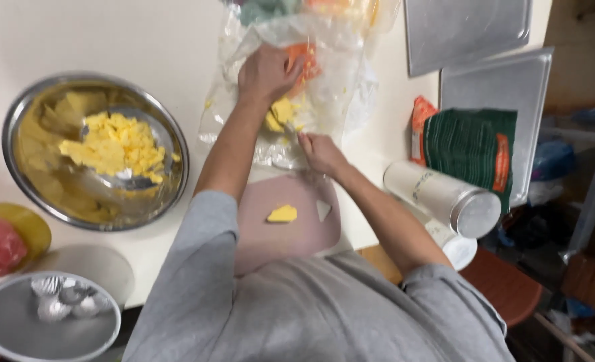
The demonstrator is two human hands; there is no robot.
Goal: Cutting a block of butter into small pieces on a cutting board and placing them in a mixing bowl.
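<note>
Right now your left hand (265, 72) is closed over a yellow block (282, 111) on the crinkled plastic wrap (324, 87). Just beside it, your right hand (321, 153) seems curled around something; what, I cannot tell. That block looks soft and greasy, so grip its firmer sides, not the crumbling edge.

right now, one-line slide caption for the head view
Left hand steadies yellow chunks on a clear plastic bag; right hand beside it, steel bowl nearby.
</note>
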